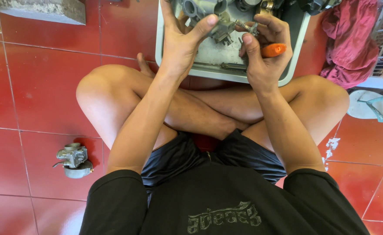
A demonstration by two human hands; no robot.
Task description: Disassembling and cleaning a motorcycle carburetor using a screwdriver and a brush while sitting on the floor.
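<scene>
One grey metal carburettor point(219, 27) is being held up over a shallow grey tray point(296, 41), which serves as the landmark here. The left hand point(180, 43) is clamping the carburettor from its left side, thumb pressing across the top of the body. The right hand point(265, 52) is sitting just to the carburettor's right, fingers curled together around one screwdriver with an orange handle point(273, 49); the handle's long axis is running roughly left to right, so the carburettor is lying to the left of that hand, and the shaft itself is hidden by the fingers. The right fingertips are also pinching a small threaded metal part point(246, 26) touching the carburettor's right side. Both hands are equally near the piece. Further grey and dark parts are lying at the tray's far edge, too cut off to count. Right of the tray: one crumpled red cloth point(350, 43); beyond it, one sandal point(374, 104). Well left and nearer than the tray, on the red tiled floor point(35, 87): a second carburettor point(73, 160), standing alone.
</scene>
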